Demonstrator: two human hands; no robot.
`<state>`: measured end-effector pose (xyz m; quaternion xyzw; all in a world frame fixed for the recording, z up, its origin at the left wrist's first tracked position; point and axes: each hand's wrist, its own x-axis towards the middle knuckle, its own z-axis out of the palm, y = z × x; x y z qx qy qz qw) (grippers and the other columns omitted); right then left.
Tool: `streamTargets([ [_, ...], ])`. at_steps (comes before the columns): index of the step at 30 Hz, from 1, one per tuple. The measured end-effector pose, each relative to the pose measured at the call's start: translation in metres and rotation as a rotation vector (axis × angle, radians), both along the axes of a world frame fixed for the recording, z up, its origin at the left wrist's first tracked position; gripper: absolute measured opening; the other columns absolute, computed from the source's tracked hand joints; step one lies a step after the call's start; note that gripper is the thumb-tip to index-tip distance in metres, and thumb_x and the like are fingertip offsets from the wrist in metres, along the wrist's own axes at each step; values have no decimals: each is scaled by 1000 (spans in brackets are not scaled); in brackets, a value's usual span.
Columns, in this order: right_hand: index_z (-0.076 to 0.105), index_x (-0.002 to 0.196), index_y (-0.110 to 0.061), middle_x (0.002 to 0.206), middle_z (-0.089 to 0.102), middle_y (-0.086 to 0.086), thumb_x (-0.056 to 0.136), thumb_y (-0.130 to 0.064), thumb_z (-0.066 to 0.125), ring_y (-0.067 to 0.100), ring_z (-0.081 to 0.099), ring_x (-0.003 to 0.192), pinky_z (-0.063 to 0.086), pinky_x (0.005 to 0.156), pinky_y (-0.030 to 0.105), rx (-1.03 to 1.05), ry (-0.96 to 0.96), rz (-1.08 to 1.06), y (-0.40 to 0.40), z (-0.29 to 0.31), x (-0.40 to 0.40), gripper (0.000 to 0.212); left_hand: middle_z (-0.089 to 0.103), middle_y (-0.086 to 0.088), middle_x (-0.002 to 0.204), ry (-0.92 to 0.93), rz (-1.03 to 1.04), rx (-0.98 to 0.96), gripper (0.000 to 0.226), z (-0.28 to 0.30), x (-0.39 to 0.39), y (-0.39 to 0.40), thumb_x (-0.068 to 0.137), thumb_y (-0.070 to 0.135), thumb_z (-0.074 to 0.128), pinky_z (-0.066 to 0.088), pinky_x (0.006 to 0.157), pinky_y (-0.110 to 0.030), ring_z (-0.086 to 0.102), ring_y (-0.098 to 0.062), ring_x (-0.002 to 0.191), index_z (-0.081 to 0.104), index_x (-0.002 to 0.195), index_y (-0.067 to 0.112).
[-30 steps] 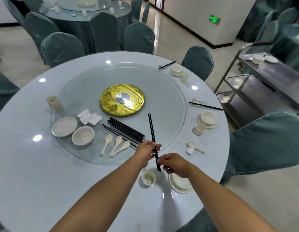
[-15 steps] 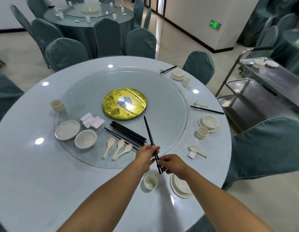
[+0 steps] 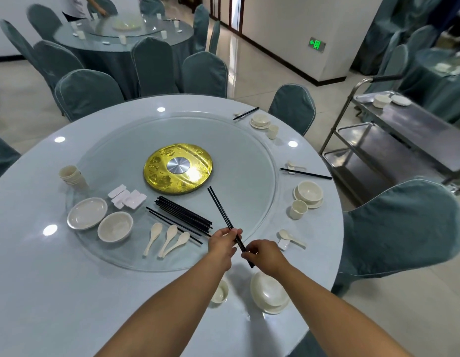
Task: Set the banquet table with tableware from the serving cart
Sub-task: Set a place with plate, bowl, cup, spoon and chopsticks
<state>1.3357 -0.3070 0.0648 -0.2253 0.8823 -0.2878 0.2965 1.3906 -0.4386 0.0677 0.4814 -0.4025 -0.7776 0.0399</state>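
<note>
Head view | left hand (image 3: 222, 244) and right hand (image 3: 265, 256) pinch black chopstick pair (image 3: 225, 218) | judgement: square tips evenly, then lay beside bowl (image 3: 269, 292)

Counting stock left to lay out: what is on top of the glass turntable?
On the glass turntable: stacked cups, plate, bowl, rests, chopsticks, three spoons. Hands hide a little.
</note>
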Motion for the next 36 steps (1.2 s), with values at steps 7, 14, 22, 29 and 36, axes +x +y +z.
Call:
streamTargets([
  [7, 60, 75, -10, 74, 57, 4, 93, -27, 55, 26, 61, 73, 40, 59, 31, 162, 160, 44, 14, -4, -11, 25, 76, 2, 95, -26, 4, -2, 9, -3, -22, 27, 95, 15, 60, 45, 86, -32, 69, -14, 95, 58, 104, 18],
  [14, 57, 108, -10, 106, 53, 6, 102, -22, 44, 28, 61, 90, 38, 62, 32, 386, 419, 108, 42, -19, -29, 19, 75, -2, 97, -58, -46, 41, 5, -10, -49, 65, 92, 11, 62, 47, 79, -28, 70, -14, 92, 67, 93, 13],
  [22, 60, 108, -13, 107, 58, 6, 100, -16, 47, 25, 61, 93, 38, 66, 30, 428, 354, 27, 81, -46, -59, 16, 76, -5, 96, -104, -212, 93, 5, -29, -80, 99, 89, 11, 68, 47, 80, -28, 71, -15, 96, 67, 84, 13],
  [29, 63, 100, -11, 104, 60, 6, 99, -20, 48, 26, 61, 91, 39, 70, 29, 447, 234, -93, 130, -80, -84, 18, 71, -10, 90, -210, -572, -374, 17, -58, -102, 85, 87, 23, 69, 45, 67, -26, 60, -21, 74, 75, 95, 10],
  [36, 61, 107, -11, 111, 59, 5, 97, -12, 50, 24, 62, 97, 44, 72, 28, 578, 157, -93, 172, -114, -95, 15, 32, -10, 154, -466, -1307, -1276, 46, -105, -103, 3, 98, 9, 40, 31, 114, -33, 30, -27, 142, 41, 145, 9],
])
